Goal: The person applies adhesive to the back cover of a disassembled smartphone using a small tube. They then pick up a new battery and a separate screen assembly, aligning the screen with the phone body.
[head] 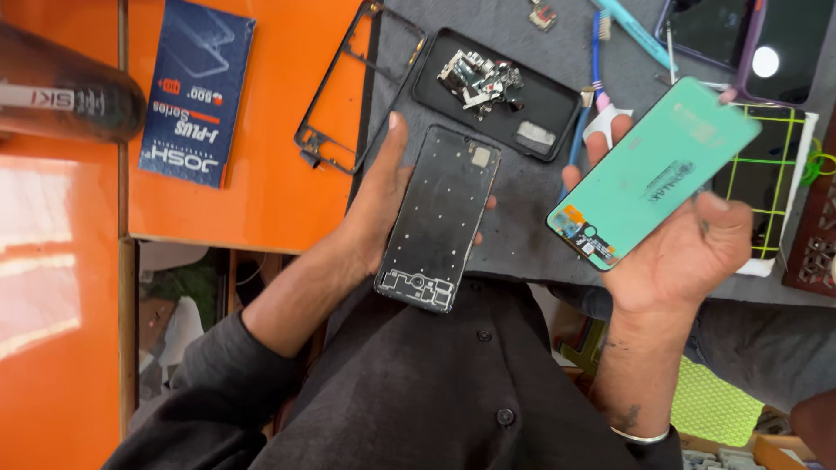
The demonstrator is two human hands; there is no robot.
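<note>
My left hand (376,202) holds a black phone frame (440,218) upright over the near edge of the grey mat, thumb along its left side. My right hand (688,248) holds a phone screen panel (653,170) tilted, its mint-green back facing me, with an orange flex connector at the lower left corner. The two parts are apart, side by side.
A black back cover (557,96) with loose metal parts (479,80) lies on the grey mat (522,200). An empty black bezel (348,87) and a dark blue box (196,87) rest on the orange counter (261,191). Blue toothbrushes (596,61), another phone (740,35) and a grid-marked pad (771,174) lie far right.
</note>
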